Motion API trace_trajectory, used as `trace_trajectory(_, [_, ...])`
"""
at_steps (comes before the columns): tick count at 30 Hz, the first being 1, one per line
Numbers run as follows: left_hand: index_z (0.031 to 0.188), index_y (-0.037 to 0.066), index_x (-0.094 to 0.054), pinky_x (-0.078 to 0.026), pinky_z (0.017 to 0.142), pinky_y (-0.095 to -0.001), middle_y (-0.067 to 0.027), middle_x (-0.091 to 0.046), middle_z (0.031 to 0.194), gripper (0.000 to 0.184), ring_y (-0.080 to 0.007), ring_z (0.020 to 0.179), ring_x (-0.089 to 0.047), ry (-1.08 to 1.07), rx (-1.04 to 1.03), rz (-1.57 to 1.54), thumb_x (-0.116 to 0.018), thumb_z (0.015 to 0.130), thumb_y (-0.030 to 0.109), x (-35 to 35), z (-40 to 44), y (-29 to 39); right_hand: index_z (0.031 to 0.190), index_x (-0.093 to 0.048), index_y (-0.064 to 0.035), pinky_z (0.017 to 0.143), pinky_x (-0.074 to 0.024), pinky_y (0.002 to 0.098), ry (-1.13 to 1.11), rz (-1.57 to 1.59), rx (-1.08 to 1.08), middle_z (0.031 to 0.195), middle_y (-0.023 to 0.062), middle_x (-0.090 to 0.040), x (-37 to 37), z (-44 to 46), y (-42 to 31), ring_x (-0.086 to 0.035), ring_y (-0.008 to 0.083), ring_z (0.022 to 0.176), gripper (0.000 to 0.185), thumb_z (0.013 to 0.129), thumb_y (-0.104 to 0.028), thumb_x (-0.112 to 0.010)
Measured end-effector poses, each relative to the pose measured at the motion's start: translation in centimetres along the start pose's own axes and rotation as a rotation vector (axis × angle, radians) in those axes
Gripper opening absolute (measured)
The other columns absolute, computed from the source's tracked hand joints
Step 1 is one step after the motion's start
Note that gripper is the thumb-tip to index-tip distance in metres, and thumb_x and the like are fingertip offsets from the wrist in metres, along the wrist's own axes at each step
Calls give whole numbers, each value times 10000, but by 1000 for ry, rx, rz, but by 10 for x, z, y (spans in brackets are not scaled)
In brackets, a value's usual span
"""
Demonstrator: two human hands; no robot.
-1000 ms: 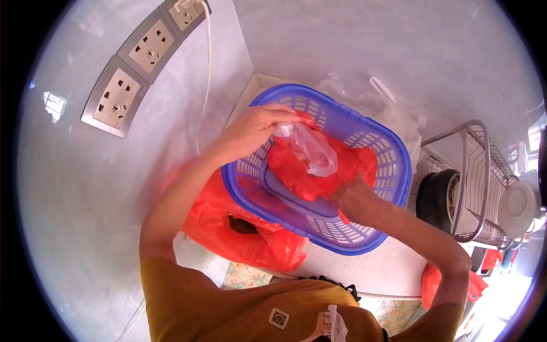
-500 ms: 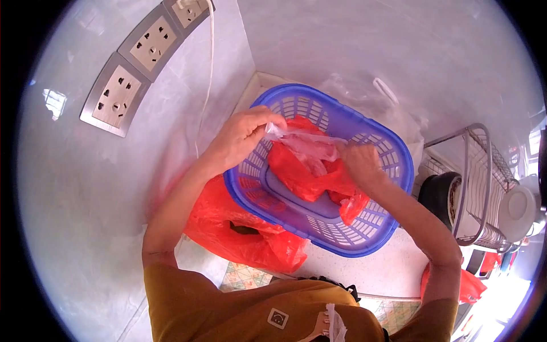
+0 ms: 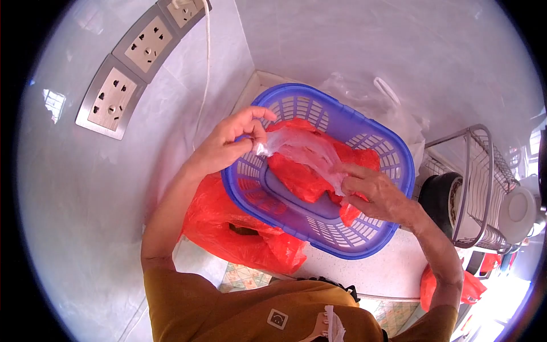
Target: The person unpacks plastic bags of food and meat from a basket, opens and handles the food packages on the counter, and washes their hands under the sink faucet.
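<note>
A clear plastic bag (image 3: pixel 305 149) is stretched between my two hands, over a blue-purple basket (image 3: pixel 356 117). My left hand (image 3: pixel 236 138) pinches one end of it between thumb and finger at the basket's left rim, the other fingers curled loosely. At the bag's other end, my right hand (image 3: pixel 373 192) holds it with bent fingers above the right part of the basket. Beneath the clear bag, a crumpled red plastic bag (image 3: pixel 293 178) lies in the basket; its contents are hidden.
Another red bag (image 3: pixel 228 228) with a dark opening sits below left of the basket. Behind stands a whitish plastic bag (image 3: pixel 399 122). To the right are a dark pot (image 3: pixel 437 199), a wire dish rack (image 3: pixel 478 188) and a white plate (image 3: pixel 517 211). Wall sockets (image 3: pixel 111 102) are at upper left.
Both hands first came to hold the clear bag, pulling it taut. Since then my right hand has moved slightly down with its fingers loosening, and my left slightly down and left.
</note>
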State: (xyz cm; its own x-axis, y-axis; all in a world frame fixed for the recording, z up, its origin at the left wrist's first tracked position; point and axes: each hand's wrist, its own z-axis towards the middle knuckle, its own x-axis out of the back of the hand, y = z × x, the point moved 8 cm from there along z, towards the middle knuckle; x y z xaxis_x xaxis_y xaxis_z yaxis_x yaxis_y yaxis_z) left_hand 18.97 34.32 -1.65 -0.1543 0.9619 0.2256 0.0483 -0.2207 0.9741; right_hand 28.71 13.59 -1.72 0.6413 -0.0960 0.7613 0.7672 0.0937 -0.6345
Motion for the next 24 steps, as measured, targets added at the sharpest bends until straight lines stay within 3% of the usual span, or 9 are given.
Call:
trace_trajectory(5, [1193, 30, -488, -404, 753, -244, 4, -505, 818, 499, -101, 798, -509, -87, 114, 75, -435, 713, -98, -4, -4, 4, 898, -510, -37, 675, -501, 379, -14, 148, -92, 875, 154, -593, 4, -4, 16, -618, 316, 815, 156, 784, -13, -614])
trace_trajectory(8, [1216, 30, -485, -402, 756, -226, 6, -506, 775, 491, -95, 787, -512, -81, -22, 248, -450, 737, -69, -4, -10, 21, 890, -495, -37, 644, -488, 396, 42, 33, -105, 811, 161, -585, 15, -4, 13, -611, 330, 779, 135, 799, -15, -593])
trace_trajectory(10, [1214, 33, -483, -408, 740, -227, 4, -496, 761, 416, -105, 757, -506, -41, -48, 622, -529, 803, -4, -2, -13, 26, 875, -486, -33, 629, -480, 406, 93, -76, -93, 786, 165, -577, 24, -5, 7, -604, 338, 758, 121, 803, -13, -581])
trace_trajectory(13, [1217, 40, -477, -400, 694, -228, 15, -478, 735, 398, -89, 724, -486, 74, 141, 586, -588, 835, 67, 7, -14, 23, 868, -470, -30, 600, -469, 414, 39, -249, -92, 751, 169, -560, 31, -6, -2, -587, 345, 719, 122, 801, -10, -570])
trace_trajectory(17, [1273, 46, -442, -375, 683, -220, 32, -481, 730, 468, -61, 709, -463, 186, 119, 376, -588, 828, 48, 10, -15, 37, 876, -459, -26, 576, -463, 419, -13, -152, -35, 730, 163, -549, 31, -9, -17, -578, 344, 680, 183, 775, -39, -612])
trace_trajectory(19, [1360, 48, -363, -351, 683, -206, 45, -497, 734, 590, -36, 714, -452, 224, 30, 192, -600, 819, 46, 10, -16, 49, 892, -461, -27, 573, -466, 415, -18, -93, -12, 735, 160, -553, 32, -10, -25, -582, 344, 679, 213, 771, -63, -633])
trace_trajectory(24, [1426, 41, -250, -349, 726, -195, 37, -530, 764, 741, -40, 725, -462, 161, -1, 99, -634, 793, 51, -1, -12, 53, 949, -467, -34, 596, -486, 410, -13, -65, -106, 750, 161, -572, 26, -17, -21, -592, 341, 686, 299, 772, -146, -680])
